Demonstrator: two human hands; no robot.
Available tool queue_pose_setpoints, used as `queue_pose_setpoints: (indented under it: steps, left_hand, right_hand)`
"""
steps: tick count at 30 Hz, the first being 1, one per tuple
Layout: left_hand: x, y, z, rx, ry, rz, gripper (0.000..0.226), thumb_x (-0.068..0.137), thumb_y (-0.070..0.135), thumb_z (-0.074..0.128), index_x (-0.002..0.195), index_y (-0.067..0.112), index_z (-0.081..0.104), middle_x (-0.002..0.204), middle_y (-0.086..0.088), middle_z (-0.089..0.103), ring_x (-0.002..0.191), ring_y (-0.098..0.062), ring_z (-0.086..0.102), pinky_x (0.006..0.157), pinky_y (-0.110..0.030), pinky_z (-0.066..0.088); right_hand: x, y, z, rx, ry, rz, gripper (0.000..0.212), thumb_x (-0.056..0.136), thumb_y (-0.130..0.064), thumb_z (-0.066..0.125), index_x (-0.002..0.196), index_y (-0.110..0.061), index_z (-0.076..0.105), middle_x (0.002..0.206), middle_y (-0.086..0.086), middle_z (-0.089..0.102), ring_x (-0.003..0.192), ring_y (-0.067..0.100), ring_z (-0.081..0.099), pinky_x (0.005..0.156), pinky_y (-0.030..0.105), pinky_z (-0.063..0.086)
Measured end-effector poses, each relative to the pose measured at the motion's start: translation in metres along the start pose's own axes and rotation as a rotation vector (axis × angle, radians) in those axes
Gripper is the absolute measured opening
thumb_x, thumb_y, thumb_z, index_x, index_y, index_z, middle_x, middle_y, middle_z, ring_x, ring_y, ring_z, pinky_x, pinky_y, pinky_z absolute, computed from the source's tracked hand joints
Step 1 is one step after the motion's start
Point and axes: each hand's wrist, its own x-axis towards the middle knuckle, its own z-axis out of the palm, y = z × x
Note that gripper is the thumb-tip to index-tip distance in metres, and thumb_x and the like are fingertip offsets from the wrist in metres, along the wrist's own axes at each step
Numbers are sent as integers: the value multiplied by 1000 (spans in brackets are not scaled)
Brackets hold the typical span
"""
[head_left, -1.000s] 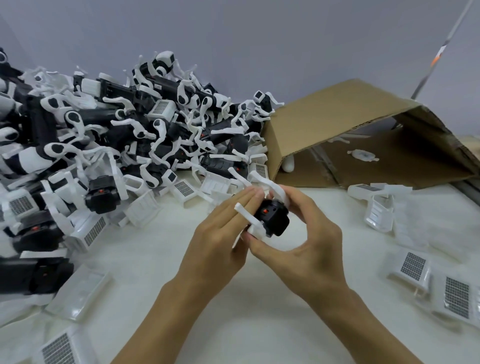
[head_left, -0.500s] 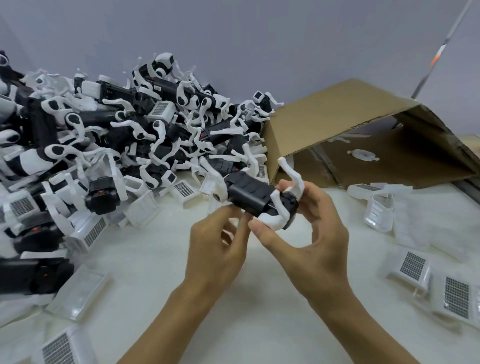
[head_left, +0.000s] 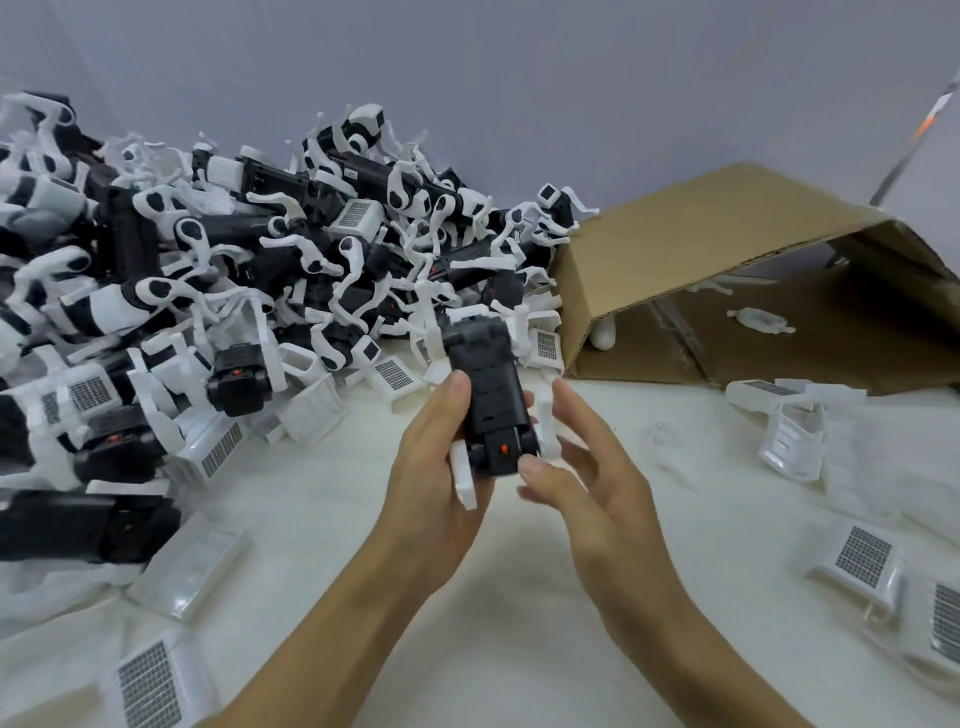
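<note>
Black plastic unit (head_left: 491, 410), white arms: held lengthwise above the table (head_left: 509, 613) in left hand (head_left: 436, 467), thumb along its side, fingers curled beneath. Right hand (head_left: 587, 478): fingers loosely spread, thumb tip at the unit's near end, gripping nothing.

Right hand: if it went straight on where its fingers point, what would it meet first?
Probably the black device that the left hand grips; its white arm lies just ahead of the right hand. Whether they already touch is unclear.
</note>
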Motion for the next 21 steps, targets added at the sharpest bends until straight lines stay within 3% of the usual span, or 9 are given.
queue_pose_setpoints:
  steps: [1, 3, 9, 13, 18, 21]
  left_hand:
    - [-1, -2, 1, 8, -24, -8, 54, 91, 45, 59, 123, 2, 64, 105, -19, 70, 95, -30, 68, 78, -32, 58]
    - [-2, -6, 2, 46, -52, -22, 58, 86, 47, 61, 128, 7, 62, 108, -19, 66, 98, -33, 65, 85, -38, 57]
    - [-3, -11, 2, 18, -78, -32, 49, 89, 45, 58, 129, 17, 64, 112, -17, 68, 103, -31, 66, 84, -39, 59]
    - [-2, -13, -1, 35, -55, -18, 50, 92, 43, 55, 133, 14, 61, 113, -18, 67, 106, -34, 64, 85, -40, 59]
    - [-2, -9, 0, -6, -82, -26, 58, 86, 46, 61, 134, 13, 60, 112, -19, 66, 100, -33, 66, 79, -36, 59]
    - [-2, -12, 0, 23, -99, -28, 53, 90, 45, 58, 134, 16, 59, 114, -18, 65, 106, -35, 63, 85, -41, 57]
  right_hand:
    - [0, 1, 2, 66, -47, 59, 53, 85, -30, 60, 137, -40, 54, 129, -17, 65, 122, 8, 61, 90, 33, 59]
    - [0, 1, 5, 117, -71, 81, 43, 87, -29, 58, 129, -41, 59, 118, -11, 72, 113, 13, 68, 86, 38, 61]
    - [2, 2, 5, 98, -10, 45, 35, 88, -27, 58, 110, -54, 65, 108, -19, 73, 103, 10, 71, 74, 22, 59]
    - [3, 0, 3, 139, -52, 27, 44, 89, -14, 55, 109, -51, 71, 108, -11, 75, 103, 14, 72, 76, 21, 59]
    - [2, 4, 2, 110, -55, 63, 46, 85, -18, 60, 125, -41, 64, 111, -9, 75, 108, 16, 69, 84, 34, 61]
    - [3, 6, 2, 122, -28, 75, 40, 84, -25, 63, 114, -50, 67, 109, -11, 75, 106, 15, 70, 83, 34, 62]
